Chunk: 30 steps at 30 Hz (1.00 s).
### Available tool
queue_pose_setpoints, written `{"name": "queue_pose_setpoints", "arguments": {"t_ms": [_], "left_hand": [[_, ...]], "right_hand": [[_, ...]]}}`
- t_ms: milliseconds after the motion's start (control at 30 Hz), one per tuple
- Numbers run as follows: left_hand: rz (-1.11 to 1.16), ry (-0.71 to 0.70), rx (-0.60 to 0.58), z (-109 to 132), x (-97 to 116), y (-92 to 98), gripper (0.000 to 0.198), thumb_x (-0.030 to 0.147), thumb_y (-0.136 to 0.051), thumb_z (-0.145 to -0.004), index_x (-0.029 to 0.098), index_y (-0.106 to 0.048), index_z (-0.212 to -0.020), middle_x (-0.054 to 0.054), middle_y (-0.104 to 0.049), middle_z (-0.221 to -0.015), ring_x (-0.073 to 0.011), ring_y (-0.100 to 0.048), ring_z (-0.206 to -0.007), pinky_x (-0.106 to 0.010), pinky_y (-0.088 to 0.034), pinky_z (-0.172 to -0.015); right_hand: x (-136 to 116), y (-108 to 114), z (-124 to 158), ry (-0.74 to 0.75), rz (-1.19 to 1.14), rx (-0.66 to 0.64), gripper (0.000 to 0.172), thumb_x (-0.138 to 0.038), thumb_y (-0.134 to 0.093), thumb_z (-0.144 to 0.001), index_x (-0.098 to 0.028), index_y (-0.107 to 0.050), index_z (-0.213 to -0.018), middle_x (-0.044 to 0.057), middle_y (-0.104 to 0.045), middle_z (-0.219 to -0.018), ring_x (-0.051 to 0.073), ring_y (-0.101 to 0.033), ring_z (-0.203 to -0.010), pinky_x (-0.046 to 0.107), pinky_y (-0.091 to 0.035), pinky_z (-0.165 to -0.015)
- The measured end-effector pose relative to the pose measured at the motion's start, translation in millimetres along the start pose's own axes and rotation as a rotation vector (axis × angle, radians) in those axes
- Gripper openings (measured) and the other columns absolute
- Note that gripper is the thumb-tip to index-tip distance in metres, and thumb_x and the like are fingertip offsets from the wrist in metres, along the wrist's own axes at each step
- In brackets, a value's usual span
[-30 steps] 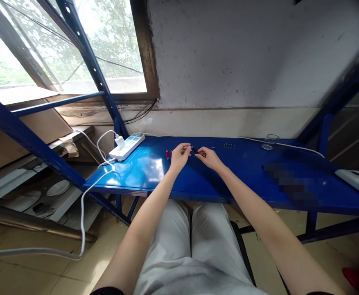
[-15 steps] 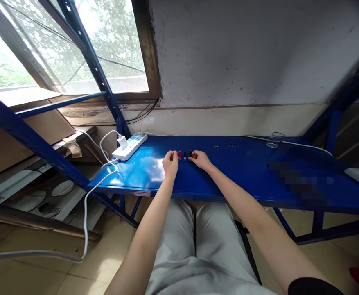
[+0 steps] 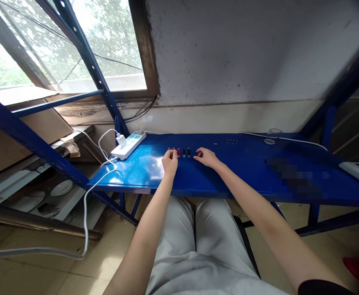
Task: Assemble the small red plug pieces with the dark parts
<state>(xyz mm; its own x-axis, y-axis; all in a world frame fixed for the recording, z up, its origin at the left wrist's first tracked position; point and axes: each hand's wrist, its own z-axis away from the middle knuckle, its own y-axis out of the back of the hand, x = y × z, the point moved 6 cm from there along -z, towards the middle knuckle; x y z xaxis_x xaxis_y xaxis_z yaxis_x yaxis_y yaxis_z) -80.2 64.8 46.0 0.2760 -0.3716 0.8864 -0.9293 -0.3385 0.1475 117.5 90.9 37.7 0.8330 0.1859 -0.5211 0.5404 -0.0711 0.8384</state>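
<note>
A short row of small upright pieces stands on the blue metal table (image 3: 142, 172): red pieces (image 3: 178, 152) on the left, black pieces (image 3: 188, 152) on the right. My left hand (image 3: 170, 160) lies on the table with curled fingertips against the leftmost red pieces; I cannot see whether it grips one. My right hand (image 3: 207, 157) rests flat just right of the black pieces, a small gap away from them, fingers spread and holding nothing.
A white power strip (image 3: 128, 144) with a plugged charger and a trailing cable lies at the table's back left. Farther right are a row of tiny dark parts (image 3: 231, 141), a glass (image 3: 274, 136) and a white device (image 3: 357, 172). Blue rack posts stand on both sides.
A second ago both hands held a small black piece together above the table. That piece now stands in the row, and my right hand has drawn slightly away to the right.
</note>
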Motion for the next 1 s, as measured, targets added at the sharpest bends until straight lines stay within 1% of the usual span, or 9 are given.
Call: {"name": "queue_pose_setpoints", "arguments": {"t_ms": [100, 167, 233, 367, 533, 633, 767, 867, 1000], "left_hand": [[0.001, 0.004, -0.005, 0, -1, -1.1, 0.024, 0.037, -0.047, -0.084, 0.018, -0.057, -0.073, -0.001, -0.058, -0.065, -0.0109, -0.053, -0.058, -0.022, -0.042, -0.056], [-0.001, 0.005, -0.002, 0, -2, -1.5, 0.023, 0.036, -0.047, -0.083, 0.018, -0.057, -0.074, -0.001, -0.058, -0.065, -0.0111, -0.054, -0.059, -0.022, -0.042, -0.057], [-0.006, 0.004, -0.007, 0, -2, -1.9, 0.022, 0.035, -0.047, -0.083, 0.018, -0.057, -0.074, -0.001, -0.058, -0.066, -0.0112, -0.054, -0.059, -0.022, -0.042, -0.056], [-0.012, 0.008, -0.017, 1, 1, -1.5, 0.022, 0.035, -0.047, -0.083, 0.017, -0.057, -0.074, -0.001, -0.058, -0.066, -0.0113, -0.054, -0.059, -0.022, -0.042, -0.056], [-0.012, 0.000, -0.012, 2, 2, -0.2, 0.023, 0.035, -0.046, -0.083, 0.018, -0.057, -0.073, -0.002, -0.058, -0.066, -0.0115, -0.053, -0.059, -0.022, -0.042, -0.056], [-0.017, -0.006, 0.002, 2, 2, 0.7, 0.023, 0.036, -0.046, -0.084, 0.018, -0.058, -0.073, -0.002, -0.058, -0.067, -0.0116, -0.053, -0.060, -0.022, -0.041, -0.056], [-0.019, -0.003, 0.002, 3, 2, 0.9, 0.023, 0.036, -0.047, -0.083, 0.018, -0.057, -0.073, -0.002, -0.058, -0.068, -0.0117, -0.053, -0.061, -0.022, -0.041, -0.056], [-0.018, -0.002, -0.002, 4, 4, 1.2, 0.023, 0.036, -0.046, -0.084, 0.018, -0.057, -0.074, -0.002, -0.059, -0.068, -0.0118, -0.054, -0.061, -0.022, -0.041, -0.055], [-0.018, 0.000, -0.001, 4, 6, 1.8, 0.023, 0.035, -0.046, -0.084, 0.018, -0.057, -0.073, -0.002, -0.058, -0.067, -0.0115, -0.053, -0.060, -0.022, -0.041, -0.056]], "right_hand": [[33, 42, 28, -0.081, 0.069, 0.200, 0.040, -0.044, -0.050, -0.080, -0.019, -0.054, -0.111, 0.013, -0.059, -0.106, 0.026, -0.054, -0.096, 0.041, -0.041, -0.080], [61, 73, 54, -0.220, 0.184, 0.402, 0.044, -0.043, -0.044, -0.083, -0.016, -0.050, -0.117, 0.018, -0.051, -0.119, 0.033, -0.046, -0.110, 0.049, -0.040, -0.083], [88, 96, 79, -0.360, 0.286, 0.539, 0.053, -0.046, -0.040, -0.084, -0.012, -0.043, -0.124, 0.024, -0.040, -0.130, 0.038, -0.035, -0.119, 0.056, -0.037, -0.084], [131, 111, 107, -0.526, 0.394, 0.534, 0.066, -0.055, -0.031, -0.084, -0.010, -0.034, -0.132, 0.025, -0.024, -0.140, 0.041, -0.023, -0.127, 0.067, -0.027, -0.090], [162, 115, 109, -0.596, 0.319, 0.467, 0.077, -0.065, -0.029, -0.080, -0.011, -0.033, -0.134, 0.026, -0.023, -0.141, 0.044, -0.027, -0.124, 0.067, -0.029, -0.088], [159, 123, 106, -0.562, 0.318, 0.556, 0.074, -0.063, -0.031, -0.080, -0.009, -0.035, -0.132, 0.026, -0.026, -0.139, 0.044, -0.030, -0.121, 0.064, -0.033, -0.086], [127, 122, 97, -0.356, 0.310, 0.648, 0.059, -0.050, -0.037, -0.083, -0.009, -0.042, -0.126, 0.023, -0.034, -0.135, 0.038, -0.036, -0.119, 0.056, -0.036, -0.088], [94, 102, 82, -0.164, 0.203, 0.601, 0.047, -0.040, -0.042, -0.083, -0.012, -0.048, -0.120, 0.019, -0.046, -0.128, 0.033, -0.043, -0.114, 0.048, -0.039, -0.087], [50, 58, 54, 0.029, 0.009, 0.369, 0.033, -0.034, -0.046, -0.082, -0.016, -0.058, -0.106, 0.013, -0.060, -0.105, 0.025, -0.054, -0.096, 0.040, -0.043, -0.084]]}}
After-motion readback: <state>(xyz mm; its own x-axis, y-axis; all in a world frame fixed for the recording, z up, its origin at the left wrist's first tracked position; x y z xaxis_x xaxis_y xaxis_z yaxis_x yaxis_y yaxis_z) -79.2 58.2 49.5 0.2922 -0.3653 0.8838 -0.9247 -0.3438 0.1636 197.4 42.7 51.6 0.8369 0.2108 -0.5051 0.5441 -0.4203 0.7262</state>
